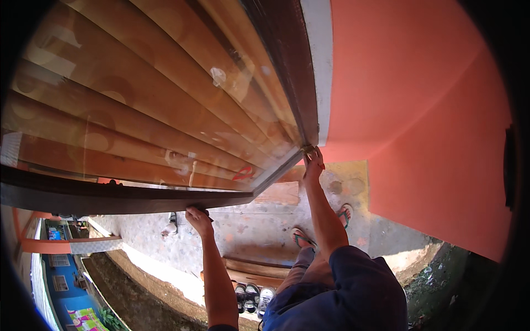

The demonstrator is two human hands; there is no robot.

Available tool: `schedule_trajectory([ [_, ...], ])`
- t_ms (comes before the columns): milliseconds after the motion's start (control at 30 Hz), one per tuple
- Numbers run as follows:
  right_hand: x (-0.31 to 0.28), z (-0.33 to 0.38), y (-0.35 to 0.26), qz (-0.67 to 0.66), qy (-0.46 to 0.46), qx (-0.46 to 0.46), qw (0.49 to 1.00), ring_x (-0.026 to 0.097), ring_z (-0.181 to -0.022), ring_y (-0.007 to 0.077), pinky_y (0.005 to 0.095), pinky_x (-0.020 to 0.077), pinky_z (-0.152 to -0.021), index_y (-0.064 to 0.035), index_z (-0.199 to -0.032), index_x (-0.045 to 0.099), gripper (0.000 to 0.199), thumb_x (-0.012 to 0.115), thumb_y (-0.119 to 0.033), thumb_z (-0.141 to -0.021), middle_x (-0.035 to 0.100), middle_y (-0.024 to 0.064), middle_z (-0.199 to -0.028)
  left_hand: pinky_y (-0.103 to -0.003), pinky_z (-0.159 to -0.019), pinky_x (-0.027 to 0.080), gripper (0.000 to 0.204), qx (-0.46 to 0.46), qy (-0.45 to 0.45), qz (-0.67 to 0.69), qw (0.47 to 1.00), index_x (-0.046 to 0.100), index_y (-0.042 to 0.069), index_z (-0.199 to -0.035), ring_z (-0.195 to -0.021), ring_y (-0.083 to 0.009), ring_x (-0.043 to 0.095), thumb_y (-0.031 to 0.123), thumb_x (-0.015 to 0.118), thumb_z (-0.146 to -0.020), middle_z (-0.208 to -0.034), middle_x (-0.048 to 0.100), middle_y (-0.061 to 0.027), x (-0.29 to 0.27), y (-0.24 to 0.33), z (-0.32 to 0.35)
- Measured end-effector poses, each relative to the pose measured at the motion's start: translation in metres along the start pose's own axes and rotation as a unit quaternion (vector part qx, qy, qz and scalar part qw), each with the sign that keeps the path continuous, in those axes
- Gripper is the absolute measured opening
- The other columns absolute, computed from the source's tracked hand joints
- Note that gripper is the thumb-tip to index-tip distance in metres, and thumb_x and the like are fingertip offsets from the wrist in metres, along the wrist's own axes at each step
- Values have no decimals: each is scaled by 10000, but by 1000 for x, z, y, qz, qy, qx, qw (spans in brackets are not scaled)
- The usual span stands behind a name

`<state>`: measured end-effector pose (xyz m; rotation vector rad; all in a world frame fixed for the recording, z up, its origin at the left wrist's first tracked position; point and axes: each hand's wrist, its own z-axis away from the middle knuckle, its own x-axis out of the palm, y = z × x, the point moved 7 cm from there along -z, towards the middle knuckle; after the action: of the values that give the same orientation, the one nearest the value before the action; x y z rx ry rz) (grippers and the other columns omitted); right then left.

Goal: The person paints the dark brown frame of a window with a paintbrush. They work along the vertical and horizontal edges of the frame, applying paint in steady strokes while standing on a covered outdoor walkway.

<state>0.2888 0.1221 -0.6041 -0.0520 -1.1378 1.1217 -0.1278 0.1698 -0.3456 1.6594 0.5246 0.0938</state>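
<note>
The window (165,105) fills the upper left of the view, its glass in a dark frame (138,202) with a curtain seen beyond, and work on it appears to be under way, both hands being up at the frame. The left hand (199,222) has its fingers curled at the lower edge, a small dark thing showing beside the palm; whether that is held, and how tightly the fingers close, cannot be told. The right hand (313,160) reaches to the frame's right-hand corner with fingers bent, but its hold cannot be made out either. Nothing marks a finished stretch, so how much is done or left stays unclear; a red mark (242,174) shows on the glass near the lower edge. The right hand has the least room, with a white strip (324,71) and the pink wall (408,94) just beside the corner. The left hand has more space along the lower edge. Below, the paved floor (259,227) gives standing room, bounded by the wall at right and a plank (254,270) and shoes (251,298) near the person's legs.
</note>
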Motion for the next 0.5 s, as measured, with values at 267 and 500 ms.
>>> schedule_trajectory([
  [267, -33, 18, 14, 3, 98, 29, 995, 620, -1103, 236, 344, 517, -980, -36, -1409, 455, 477, 561, -241, -992, 597, 118, -1247, -257, -441, 338, 450, 9, 24, 1, 1000, 397, 95, -814, -493, -104, 384, 460, 340, -1070, -654, 418, -1, 3, -3, 0],
  [500, 12, 31, -11, -186, -135, 109, 967, 618, -1132, 224, 353, 519, -1000, -46, -1360, 522, 419, 565, -259, -1001, 629, 85, -1237, -254, -431, 328, 441, 22, 45, 33, 998, 387, 103, -816, -481, -104, 370, 464, 349, -1066, -636, 405, 6, -6, -20, 1],
])
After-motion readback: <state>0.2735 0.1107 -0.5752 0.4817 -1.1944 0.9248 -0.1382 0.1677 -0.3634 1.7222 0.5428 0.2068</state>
